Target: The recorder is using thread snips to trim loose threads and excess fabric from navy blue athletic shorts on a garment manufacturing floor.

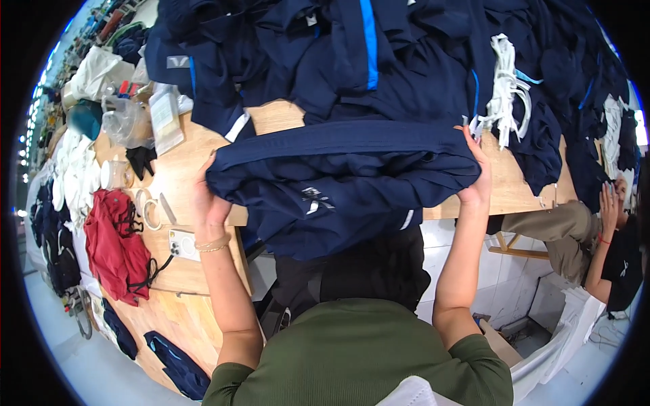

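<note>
Garment workshop, clearly: navy garments (426,68) piled deep over wooden worktable (274,116), white strips (502,78) bunched there, co-worker (620,271) off right.

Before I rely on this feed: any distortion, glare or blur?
Head view: fisheye distortion bends edges toward the picture's rim; head view: bright glare specks its far left; head view: the navy garment shows a clear waistband, though its darkest folds lose detail.

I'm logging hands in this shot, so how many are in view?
3: the left hand and right hand at either end of the navy garment, and a co-worker's hand at far right. Others may be hidden.
</note>
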Demonstrator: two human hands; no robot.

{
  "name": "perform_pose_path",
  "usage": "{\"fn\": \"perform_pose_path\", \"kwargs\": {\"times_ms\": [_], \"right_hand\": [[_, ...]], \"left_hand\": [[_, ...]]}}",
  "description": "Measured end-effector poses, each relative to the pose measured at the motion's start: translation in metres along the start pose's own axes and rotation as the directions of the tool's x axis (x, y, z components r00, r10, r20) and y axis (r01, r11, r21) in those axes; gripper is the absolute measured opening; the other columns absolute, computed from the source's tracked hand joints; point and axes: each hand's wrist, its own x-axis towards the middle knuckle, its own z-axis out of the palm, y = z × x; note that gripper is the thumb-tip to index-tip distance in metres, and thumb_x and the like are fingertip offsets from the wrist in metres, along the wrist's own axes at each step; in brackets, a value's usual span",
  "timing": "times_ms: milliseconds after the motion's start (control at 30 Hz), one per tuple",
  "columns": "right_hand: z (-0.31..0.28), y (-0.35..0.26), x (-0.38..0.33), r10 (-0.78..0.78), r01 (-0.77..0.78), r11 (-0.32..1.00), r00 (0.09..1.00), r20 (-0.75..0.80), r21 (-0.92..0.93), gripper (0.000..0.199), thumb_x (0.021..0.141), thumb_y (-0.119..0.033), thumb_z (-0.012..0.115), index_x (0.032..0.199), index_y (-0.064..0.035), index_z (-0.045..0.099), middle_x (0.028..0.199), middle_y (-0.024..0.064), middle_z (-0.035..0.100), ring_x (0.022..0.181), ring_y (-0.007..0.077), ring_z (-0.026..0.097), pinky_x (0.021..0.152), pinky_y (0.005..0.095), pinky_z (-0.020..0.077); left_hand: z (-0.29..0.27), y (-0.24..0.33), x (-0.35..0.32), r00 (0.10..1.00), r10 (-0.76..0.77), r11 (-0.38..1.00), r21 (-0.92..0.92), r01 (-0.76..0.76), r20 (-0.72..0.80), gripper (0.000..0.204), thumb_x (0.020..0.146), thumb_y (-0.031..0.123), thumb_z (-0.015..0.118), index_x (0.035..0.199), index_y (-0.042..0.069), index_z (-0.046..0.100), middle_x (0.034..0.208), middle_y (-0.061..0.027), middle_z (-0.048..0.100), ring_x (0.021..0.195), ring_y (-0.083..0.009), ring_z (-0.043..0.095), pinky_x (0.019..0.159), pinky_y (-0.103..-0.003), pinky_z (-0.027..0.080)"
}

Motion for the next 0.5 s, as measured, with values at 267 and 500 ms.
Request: {"fn": "perform_pose_path", "kwargs": {"times_ms": [267, 500], "right_hand": [[0.005, -0.007, -0.001, -0.134, 0.139, 0.985, 0.990, -0.051, 0.105, 0.027, 0.097, -0.012, 0.049, 0.120, -0.0014, 0.058, 0.112, 0.0088, 0.065, 0.098, 0.0216, 0.065, 0.088, 0.0372, 0.0524], [0.007, -0.010, 0.000, -0.262, 0.182, 0.951, 0.901, 0.345, 0.248, 0.048, 0.103, -0.018, 0.036, 0.150, -0.0167, 0.023, 0.114, 0.0136, 0.055, 0.054, 0.0048, 0.025, 0.043, 0.0162, 0.0246]], "left_hand": [[0.013, -0.019, 0.013, 0.984, -0.147, 0.989, -0.035, 0.144, -0.105, 0.020, 0.091, 0.013, 0.058, 0.108, 0.002, 0.061, 0.103, -0.0109, 0.068, 0.096, -0.0220, 0.065, 0.091, -0.035, 0.051], [-0.024, -0.003, 0.016, 0.997, 0.037, 0.936, -0.347, -0.059, -0.069, 0.015, 0.094, 0.007, 0.051, 0.098, -0.006, 0.058, 0.108, -0.0200, 0.063, 0.106, -0.0304, 0.059, 0.098, -0.043, 0.047]]}}
